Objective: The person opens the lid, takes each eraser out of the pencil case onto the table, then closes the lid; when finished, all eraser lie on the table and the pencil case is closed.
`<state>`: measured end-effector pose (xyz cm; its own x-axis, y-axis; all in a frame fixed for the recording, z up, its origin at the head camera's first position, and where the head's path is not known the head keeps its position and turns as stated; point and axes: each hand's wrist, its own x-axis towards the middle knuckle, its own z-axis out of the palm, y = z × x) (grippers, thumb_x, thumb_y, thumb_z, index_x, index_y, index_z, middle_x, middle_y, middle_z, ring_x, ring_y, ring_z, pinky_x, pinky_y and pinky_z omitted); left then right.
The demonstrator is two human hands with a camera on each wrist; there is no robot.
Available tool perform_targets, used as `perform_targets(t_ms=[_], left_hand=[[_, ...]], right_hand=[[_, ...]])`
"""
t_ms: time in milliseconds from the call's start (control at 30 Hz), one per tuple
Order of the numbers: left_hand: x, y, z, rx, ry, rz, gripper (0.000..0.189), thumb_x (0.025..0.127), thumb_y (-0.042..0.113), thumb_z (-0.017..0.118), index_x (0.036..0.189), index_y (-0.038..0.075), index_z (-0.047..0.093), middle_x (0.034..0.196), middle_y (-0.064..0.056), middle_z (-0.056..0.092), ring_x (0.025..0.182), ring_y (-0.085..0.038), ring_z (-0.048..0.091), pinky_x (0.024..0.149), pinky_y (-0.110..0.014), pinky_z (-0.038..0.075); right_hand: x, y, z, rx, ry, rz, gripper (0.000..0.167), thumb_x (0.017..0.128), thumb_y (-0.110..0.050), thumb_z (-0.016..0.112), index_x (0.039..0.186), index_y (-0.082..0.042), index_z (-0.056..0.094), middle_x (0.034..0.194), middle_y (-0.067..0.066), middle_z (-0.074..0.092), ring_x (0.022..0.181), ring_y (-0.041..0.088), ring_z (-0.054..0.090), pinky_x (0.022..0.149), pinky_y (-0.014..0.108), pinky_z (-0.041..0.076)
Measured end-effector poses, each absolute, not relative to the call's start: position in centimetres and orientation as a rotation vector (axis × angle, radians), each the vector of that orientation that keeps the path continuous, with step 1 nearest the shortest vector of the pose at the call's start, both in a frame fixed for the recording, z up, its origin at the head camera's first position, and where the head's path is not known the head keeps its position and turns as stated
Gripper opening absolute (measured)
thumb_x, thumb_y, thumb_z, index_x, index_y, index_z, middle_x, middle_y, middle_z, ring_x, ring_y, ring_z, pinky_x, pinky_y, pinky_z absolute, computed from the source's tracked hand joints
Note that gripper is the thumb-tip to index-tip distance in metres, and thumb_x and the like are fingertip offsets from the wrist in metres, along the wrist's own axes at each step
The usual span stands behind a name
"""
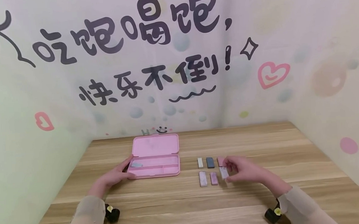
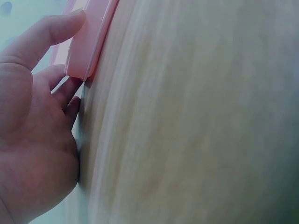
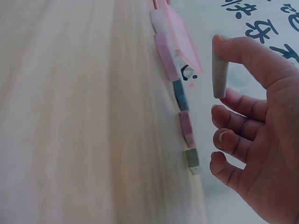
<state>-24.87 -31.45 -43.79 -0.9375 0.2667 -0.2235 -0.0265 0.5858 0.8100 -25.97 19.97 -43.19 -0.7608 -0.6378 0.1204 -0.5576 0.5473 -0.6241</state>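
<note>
An open pink pencil case (image 1: 155,145) lies on the table with its lid folded back. My left hand (image 1: 116,175) grips its left end, thumb at the near corner and fingers at the far side. In the left wrist view the thumb presses on the case's edge (image 2: 91,42). A grey-blue eraser (image 1: 136,165) lies in the case's long left compartment. My right hand (image 1: 244,169) pinches a whitish block-shaped eraser (image 3: 219,74) between thumb and index finger, held above the table. The other fingers are bent and hold nothing.
Left of the right hand lie a white eraser (image 1: 200,163), a dark blue one (image 1: 210,162), a pale lilac one (image 1: 203,178) and a purple one (image 1: 213,178). A pink eraser (image 1: 220,161) is partly behind the hand. A green-and-white eraser (image 3: 192,161) shows in the right wrist view.
</note>
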Motion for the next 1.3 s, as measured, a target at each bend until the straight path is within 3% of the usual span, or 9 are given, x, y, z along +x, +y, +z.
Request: perform_targets(t_ms=[800,1300], left_hand=[[-25.1,-31.8,-43.7,0.194,2.496,1.293,0.1,0.084,0.028,0.074,0.157,0.012,0.007,0.159,-0.025,0.0,0.143,-0.046,0.0,0.11,-0.063,0.004],[-25.1,-32.0,-44.0,0.209,2.512,1.284,0.1,0.084,0.028,0.075,0.157,0.011,0.008,0.159,-0.025,0.001,0.143,-0.046,0.001,0.11,-0.063,0.004]], right_hand=[[-25.8,20.0,-44.3,-0.978,2.651,-0.943,0.04,0.072,-0.03,0.083,0.097,-0.01,0.058,0.077,-0.004,0.054,0.069,0.011,0.048,0.058,0.025,0.042],[-25.7,19.5,-44.6,-0.918,2.664,-0.913,0.042,0.069,-0.032,0.084,0.097,-0.013,0.058,0.077,-0.004,0.053,0.069,0.011,0.047,0.059,0.026,0.041]])
